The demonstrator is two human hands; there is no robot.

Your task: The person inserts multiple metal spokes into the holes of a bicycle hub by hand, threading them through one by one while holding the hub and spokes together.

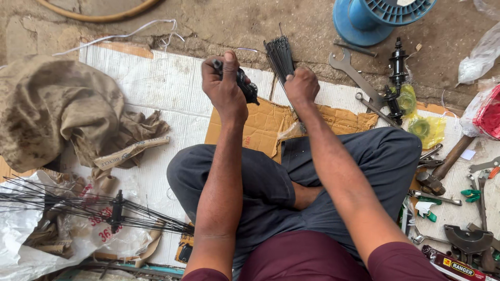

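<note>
**Wheel hub and spoke bundle in a seated person's two hands**

The black wheel hub (245, 83) is held up in the left hand (224, 86), above the crossed legs, the fingers (229, 60) curled tight round it and the thumb pressed over its top end. The right hand (301, 86) is just beside it, its fingers closed in a fist on a bundle of thin black spokes (280, 54) that fans upward from the fist, with a few ends poking out below. Under both hands lies a torn piece of brown cardboard (260, 125) on a white woven mat (151, 88) spread over the ground.

To the right, well apart from the hands, lie a flat spanner (354, 73), a second black hub (397, 65) standing near a blue plastic reel (372, 18), and a hammer (442, 166) among other tools. At lower left another hub with spokes already fitted (117, 211) rests on a white plastic sack (21, 229), beside a crumpled brown cloth (57, 109).
</note>
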